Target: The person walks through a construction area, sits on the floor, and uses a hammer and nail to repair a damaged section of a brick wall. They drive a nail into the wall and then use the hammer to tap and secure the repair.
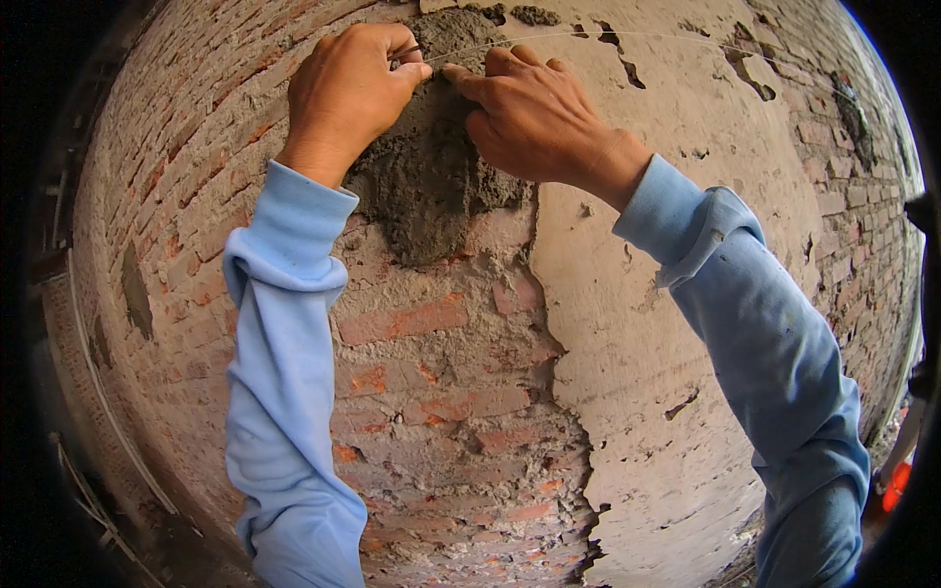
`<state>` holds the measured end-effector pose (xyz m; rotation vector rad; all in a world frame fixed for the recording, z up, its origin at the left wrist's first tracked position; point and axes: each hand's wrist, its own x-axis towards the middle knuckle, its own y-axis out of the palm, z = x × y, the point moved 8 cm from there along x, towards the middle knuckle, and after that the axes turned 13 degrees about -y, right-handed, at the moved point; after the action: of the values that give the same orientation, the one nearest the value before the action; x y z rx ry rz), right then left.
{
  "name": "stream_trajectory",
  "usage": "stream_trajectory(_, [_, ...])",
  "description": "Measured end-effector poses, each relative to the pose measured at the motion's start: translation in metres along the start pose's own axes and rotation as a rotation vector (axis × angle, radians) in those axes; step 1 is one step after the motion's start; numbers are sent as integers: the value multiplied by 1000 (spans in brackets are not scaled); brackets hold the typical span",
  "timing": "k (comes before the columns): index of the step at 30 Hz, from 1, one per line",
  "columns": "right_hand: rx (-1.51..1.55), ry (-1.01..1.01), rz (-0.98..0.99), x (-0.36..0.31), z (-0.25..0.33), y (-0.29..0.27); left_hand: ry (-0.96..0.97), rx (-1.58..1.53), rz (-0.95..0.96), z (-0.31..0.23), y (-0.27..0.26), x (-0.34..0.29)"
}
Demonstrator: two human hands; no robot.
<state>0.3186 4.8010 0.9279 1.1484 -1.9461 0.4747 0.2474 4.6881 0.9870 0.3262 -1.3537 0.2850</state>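
Observation:
A patch of wet grey mortar [421, 211] is stuck on the brick wall, at the upper middle. Over its top, my left hand [348, 93] is closed in a pinch on a thin dark nail [404, 53], whose far end is hidden by the fingers. A fine pale string [647, 35] stretches from near the pinch toward the right across the wall. My right hand [539, 118] is at the mortar's right side, index finger stretched toward the left fingertips and thumb apart from it. Its other fingers are bent and partly hidden; nothing shows in its grip.
Bare red brick wall [412, 323] with rough joints spreads left and below. A pale old plaster layer [647, 323] with a ragged edge and chipped holes covers the middle right. More brick [833, 201] shows at far right, near an orange-red object [896, 486] low at the rim.

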Motion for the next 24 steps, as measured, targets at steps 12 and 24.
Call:
stream_trajectory(12, [-192,-101,-53,5,9,1,73,-32,37,0,8,3])
stream_trajectory(24, [-58,-67,-91,-7,12,-4,-28,-8,27,2,7,2])
